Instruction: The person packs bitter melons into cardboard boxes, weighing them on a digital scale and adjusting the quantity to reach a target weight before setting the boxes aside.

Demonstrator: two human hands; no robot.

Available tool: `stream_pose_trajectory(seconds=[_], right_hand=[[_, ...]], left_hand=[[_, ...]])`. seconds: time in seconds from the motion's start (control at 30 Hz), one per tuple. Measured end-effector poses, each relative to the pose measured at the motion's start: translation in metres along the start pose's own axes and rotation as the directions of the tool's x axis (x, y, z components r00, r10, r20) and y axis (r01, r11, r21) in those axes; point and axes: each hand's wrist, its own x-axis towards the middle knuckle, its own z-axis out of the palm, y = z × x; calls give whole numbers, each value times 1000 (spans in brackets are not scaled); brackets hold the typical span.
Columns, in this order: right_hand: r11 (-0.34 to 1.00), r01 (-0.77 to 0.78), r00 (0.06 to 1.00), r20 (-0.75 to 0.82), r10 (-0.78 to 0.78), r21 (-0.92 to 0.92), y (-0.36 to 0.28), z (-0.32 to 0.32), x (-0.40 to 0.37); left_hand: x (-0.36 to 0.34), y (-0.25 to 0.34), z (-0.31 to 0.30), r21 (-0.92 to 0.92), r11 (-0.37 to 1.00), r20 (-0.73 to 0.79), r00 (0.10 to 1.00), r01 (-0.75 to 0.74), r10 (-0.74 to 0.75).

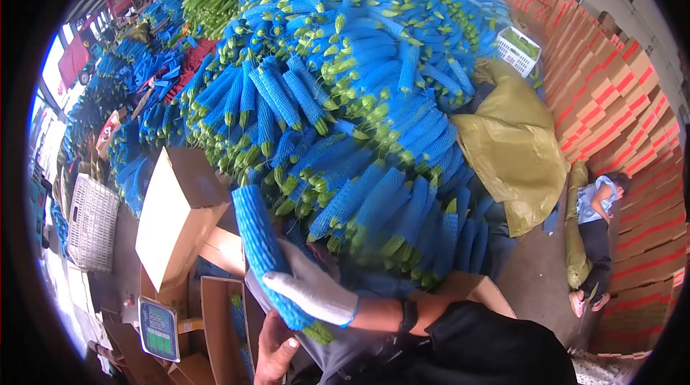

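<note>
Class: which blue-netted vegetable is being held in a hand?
The blue-netted vegetable at lower centre, gripped by the gloved right hand; all others lie in the pile.

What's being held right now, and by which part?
Gloved right hand grips a blue-netted vegetable near its lower end; left hand unclear.

A huge heap of blue-netted green stalks (345, 98) fills my view from ten to one o'clock, with a yellow-green sack (514, 148) slumped against it at three and a white basket (517, 51) beyond at one. At nine o'clock an open cardboard box (180, 212) tilts near a white crate (92, 223), with a weighing scale (158, 327) below at seven. Red-striped cartons (611, 98) stand stacked from one to four o'clock, a person (596, 220) lying at their foot.
</note>
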Motion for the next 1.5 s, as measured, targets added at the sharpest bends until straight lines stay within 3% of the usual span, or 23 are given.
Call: stream_pose_trajectory(seconds=[0.03,0.13,0.17,0.2,0.27,0.33,0.37,0.4,0.47,0.5,0.6,0.73,0.8,0.83,0.9,0.93,1.0,1.07,1.13,1.2,1.27,1.4,1.5], right_hand=[[998,7,1000,-2,-7,55,5,6,-1],[994,96,995,-31,-98,-57,9,9,5],[994,100,994,-35,-102,-49,9,6,9],[990,141,990,8,-141,-30,9,1,13],[981,192,980,47,-192,-8,11,-15,21],[931,181,983,48,-175,-318,14,-37,25],[942,101,995,38,-93,-320,15,-49,27],[877,241,964,-5,-267,-416,33,-59,30],[914,36,999,-7,-42,-404,20,-79,25],[924,120,990,-31,-141,-362,34,-87,24],[944,62,996,-48,-82,-325,52,-109,16],[883,-227,972,-157,177,-411,75,-131,8],[779,-413,910,-182,372,-471,128,-145,4],[778,-439,898,-199,391,-450,145,-151,-4],[658,-377,905,-107,412,-652,166,-159,-24],[659,-398,898,-124,423,-638,159,-160,-28],[466,-374,793,-15,609,-802,145,-163,-32],[435,-369,785,-24,620,-822,149,-166,-39],[447,-359,822,-50,567,-819,149,-170,-41],[453,-381,816,-64,574,-806,150,-177,-41],[463,-351,877,-112,468,-814,158,-183,-44],[476,-397,858,-133,497,-784,130,-199,-40],[550,-382,896,-150,419,-743,135,-206,-47]], left_hand=[[3,4,4,40,999,-25,1000,19,-18],[12,6,11,66,996,-115,992,56,-48],[16,0,11,106,994,-167,986,15,3],[22,-5,10,148,989,-216,975,-26,58],[31,-10,7,113,994,-224,974,1,24],[45,-10,5,76,997,-223,975,29,-11],[52,-9,4,101,995,-213,977,15,7],[60,-8,2,126,992,-202,979,1,25],[71,-10,-4,153,988,-176,984,28,0],[73,-11,-5,109,993,-161,987,49,-31],[78,-21,-3,88,995,-136,990,44,-32],[70,-40,-11,44,998,-205,978,49,-39],[64,-48,-17,-16,1000,-253,967,-24,20],[61,-49,-16,-12,998,-285,957,-59,53],[51,-52,-18,-11,996,-318,945,-83,76],[48,-53,-18,-10,995,-334,938,-104,95],[39,-55,-17,-15,997,-348,935,-74,65],[33,-55,-16,-4,991,-414,903,-133,119],[26,-51,-7,2,994,-419,903,-109,100],[24,-49,1,-26,992,-516,852,-120,90],[18,-54,-9,-9,992,-453,885,-125,108],[20,-41,6,9,996,-459,884,-94,87],[21,-39,14,17,998,-557,829,-54,55]])
